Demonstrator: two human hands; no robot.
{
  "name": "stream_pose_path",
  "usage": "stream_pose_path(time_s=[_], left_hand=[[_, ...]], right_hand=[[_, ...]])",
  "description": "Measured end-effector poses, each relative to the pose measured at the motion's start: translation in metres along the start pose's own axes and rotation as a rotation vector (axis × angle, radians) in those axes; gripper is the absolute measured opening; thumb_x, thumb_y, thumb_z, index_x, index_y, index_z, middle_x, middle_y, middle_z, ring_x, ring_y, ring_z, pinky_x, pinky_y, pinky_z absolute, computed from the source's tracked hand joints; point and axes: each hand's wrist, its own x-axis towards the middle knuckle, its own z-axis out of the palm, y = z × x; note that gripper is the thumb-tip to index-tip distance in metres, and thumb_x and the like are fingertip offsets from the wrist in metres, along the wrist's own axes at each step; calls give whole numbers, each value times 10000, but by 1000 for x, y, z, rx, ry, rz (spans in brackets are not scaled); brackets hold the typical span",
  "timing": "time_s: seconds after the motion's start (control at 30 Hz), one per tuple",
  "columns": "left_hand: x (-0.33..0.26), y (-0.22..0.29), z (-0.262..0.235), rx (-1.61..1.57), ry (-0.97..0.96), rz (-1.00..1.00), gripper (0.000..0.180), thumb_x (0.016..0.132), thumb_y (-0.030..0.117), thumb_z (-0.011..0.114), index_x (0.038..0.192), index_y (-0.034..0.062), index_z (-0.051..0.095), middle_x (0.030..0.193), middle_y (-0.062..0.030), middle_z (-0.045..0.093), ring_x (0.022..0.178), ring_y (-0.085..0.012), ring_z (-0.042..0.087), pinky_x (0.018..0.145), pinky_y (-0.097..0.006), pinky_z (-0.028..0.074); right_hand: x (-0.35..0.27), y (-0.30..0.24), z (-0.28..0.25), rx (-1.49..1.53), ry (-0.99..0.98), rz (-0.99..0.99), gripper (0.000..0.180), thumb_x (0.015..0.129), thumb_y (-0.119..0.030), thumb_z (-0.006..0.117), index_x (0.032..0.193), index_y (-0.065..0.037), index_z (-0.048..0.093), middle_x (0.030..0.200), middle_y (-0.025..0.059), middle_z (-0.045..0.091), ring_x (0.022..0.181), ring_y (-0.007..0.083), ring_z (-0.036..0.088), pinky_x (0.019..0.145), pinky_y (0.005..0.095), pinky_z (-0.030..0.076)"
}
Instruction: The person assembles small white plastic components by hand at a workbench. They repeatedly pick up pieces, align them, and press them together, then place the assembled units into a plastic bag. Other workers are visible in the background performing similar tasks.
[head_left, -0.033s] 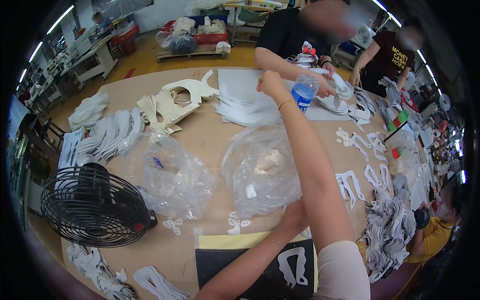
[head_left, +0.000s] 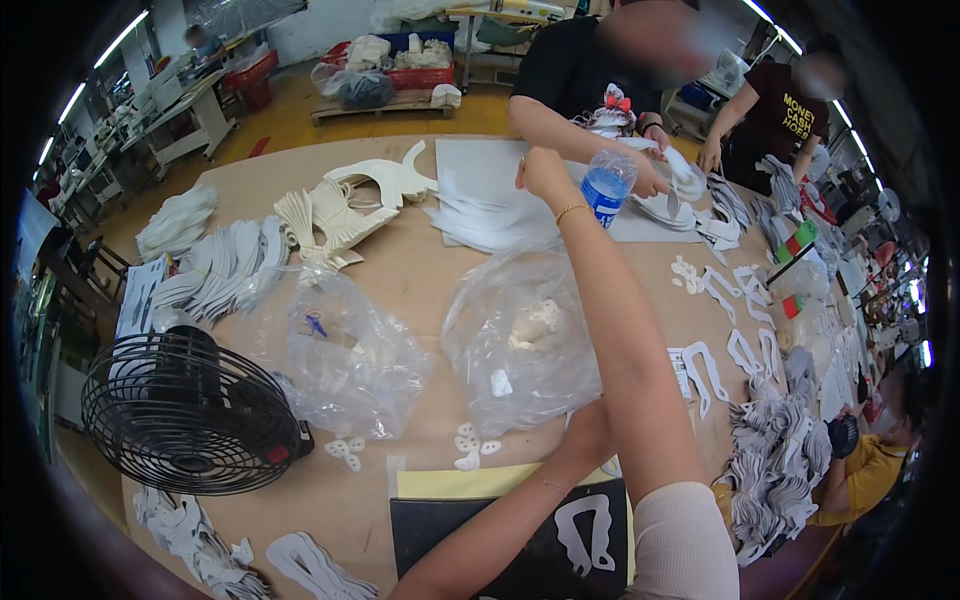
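Note:
My right arm reaches far across the table. My right hand is closed over the white sheet, and whatever its fingers hold is hidden. A clear water bottle with a blue label stands just right of its wrist. Left of and below that hand lie fanned white strips. My left hand passes under my right forearm, its fingers hidden. It is nearest a clear plastic bag with small cream pieces inside. Below my left forearm, white cut-out pieces lie on a black board.
A black fan stands at left, beside another clear bag and a blue-handled tool. Cream pieces lie farther back. Grey-white stacks fill the right. Across the table, a co-worker handles white pieces.
My right hand has come very slightly nearer to me, still closed. Everything else looks the same.

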Motion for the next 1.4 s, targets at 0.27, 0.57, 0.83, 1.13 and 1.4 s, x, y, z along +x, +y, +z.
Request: stream_pose_path(time_s=[0.27, 0.57, 0.83, 1.13, 1.4], left_hand=[[1, -8, -3, -44, 109, 10, 414, 945, 334, 529, 1189, 6, 596, 1126, -237, 670, 1071, -401, 623, 858, -451, 508], [1, -5, -12, -19, 11, -11, 359, 894, 245, 608, 1155, -2, 613, 1168, -249, 647, 1131, -413, 590, 938, -455, 471], [12, 3, -6, 164, -11, -126, 277, 893, 214, 620, 1090, 22, 652, 971, -222, 685, 871, -399, 655, 757, -467, 515], [12, -1, -9, 92, 55, -28, 248, 907, 184, 611, 1074, 24, 699, 874, -154, 698, 765, -293, 665, 717, -379, 518], [13, 2, -13, 59, 33, -121, 237, 908, 185, 633, 1072, 29, 703, 863, -136, 695, 768, -229, 652, 718, -345, 509]], right_hand=[[-23, -33, 14, -315, -72, 43, 306, 877, -74, 569, 1152, -86, 704, 1398, 162, 510, 1196, 399, 575, 962, 493, 497], [-77, -77, 18, 85, -27, -70, 725, 867, -223, 682, 1499, -288, 333, 1502, 198, 352, 1159, 431, 575, 930, 522, 507], [-111, -81, -13, 96, 518, -635, 778, 819, -226, 756, 1486, -310, 365, 1463, 178, 388, 1138, 356, 560, 911, 451, 478], [-249, -39, -110, 486, 216, -276, 590, 850, -196, 730, 1382, -204, 478, 1213, 129, 567, 907, 241, 646, 784, 356, 494], [-344, -21, -266, 1022, -166, 15, 300, 966, -315, 644, 1084, -44, 696, 792, 50, 687, 705, 83, 636, 633, 242, 491]])
